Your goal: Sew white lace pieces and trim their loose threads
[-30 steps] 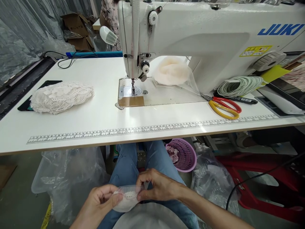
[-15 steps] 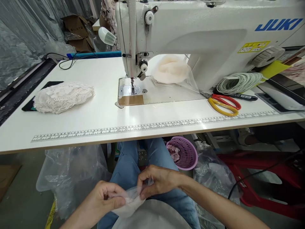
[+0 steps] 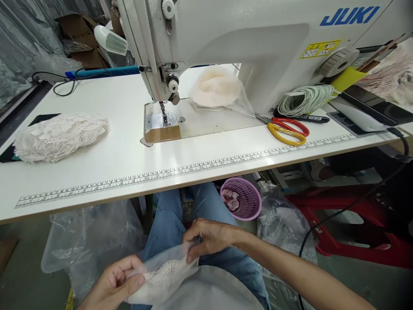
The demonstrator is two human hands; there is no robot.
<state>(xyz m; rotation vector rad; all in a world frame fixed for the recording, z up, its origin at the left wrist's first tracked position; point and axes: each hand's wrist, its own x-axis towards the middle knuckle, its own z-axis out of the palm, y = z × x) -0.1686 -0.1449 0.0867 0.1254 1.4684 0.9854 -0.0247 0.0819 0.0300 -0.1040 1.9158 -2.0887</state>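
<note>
Over my lap, a strip of sheer white fabric with lace (image 3: 167, 272) is stretched between both hands. My left hand (image 3: 121, 280) pinches its left end between thumb and fingers. At the other end my right hand (image 3: 206, 241) grips the edge, thumb below and fingers curled over. Above and ahead stands the white sewing machine (image 3: 254, 43), its needle area over the metal plate (image 3: 158, 121). A pile of white lace (image 3: 61, 135) lies on the left of the table, and a bundle of peach sheer fabric (image 3: 217, 88) rests under the machine's arm.
Red and yellow scissors (image 3: 287, 130) and a coil of pale green cord (image 3: 305, 100) lie at the right of the table (image 3: 122, 159). A printed ruler (image 3: 180, 172) runs along its front edge. Below are a purple basket (image 3: 247, 200) and a red stool (image 3: 348, 228).
My hands have moved apart, the left going left and down, so the lace strip is spread wider and more of it shows. The view has shifted right and tilted slightly.
</note>
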